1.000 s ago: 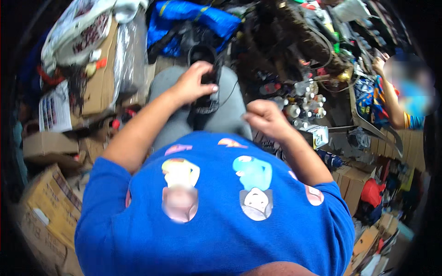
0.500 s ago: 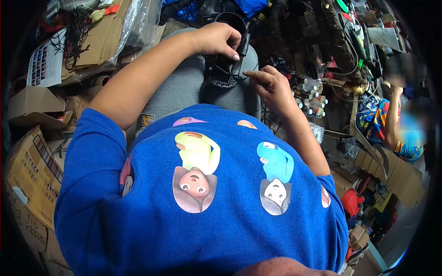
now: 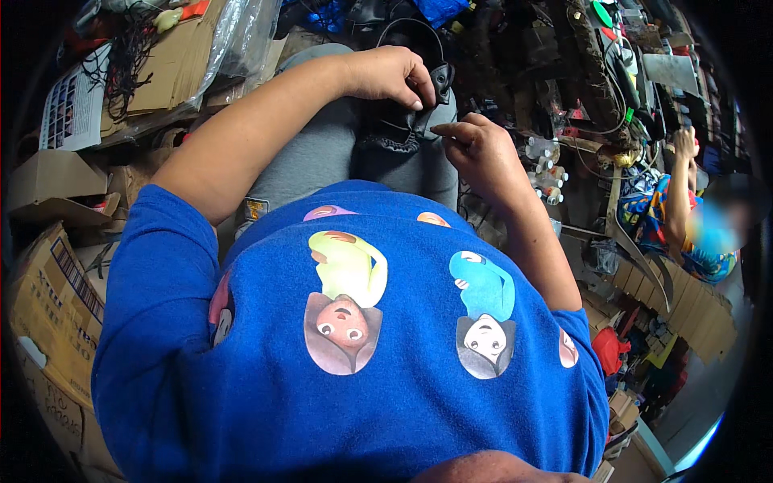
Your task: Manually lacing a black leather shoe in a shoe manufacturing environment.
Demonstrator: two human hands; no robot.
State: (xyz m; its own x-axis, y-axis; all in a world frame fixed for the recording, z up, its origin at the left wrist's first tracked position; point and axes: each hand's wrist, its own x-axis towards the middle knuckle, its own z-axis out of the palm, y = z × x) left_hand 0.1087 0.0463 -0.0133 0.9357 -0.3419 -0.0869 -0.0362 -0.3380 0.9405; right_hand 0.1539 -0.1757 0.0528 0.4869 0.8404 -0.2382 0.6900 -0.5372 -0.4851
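Note:
A black leathery article [image 3: 393,129] lies across my lap, with a curved strap loop at its far end and a gathered, ruffled edge at its near end. I cannot make out exactly what kind of article it is. My left hand [image 3: 396,76] reaches over it from the left, thumb and fingers closed on its upper part. To its right, my right hand [image 3: 481,151] is closed, forefinger stretched toward the article's right edge and thumb pressed near it. Whatever may be in that pinch is too small to tell.
Flattened cardboard [image 3: 173,76] and plastic wrap lie at the far left, above an open carton [image 3: 60,185]. Several small clear bottles [image 3: 547,173] stand right of my right hand. A curved blade-like tool [image 3: 644,258] lies farther right, near another person [image 3: 684,213].
My left hand has shifted slightly right and down with the black article, which has turned so that a rounded flap shows beside the strap loop. The other person's arm has moved.

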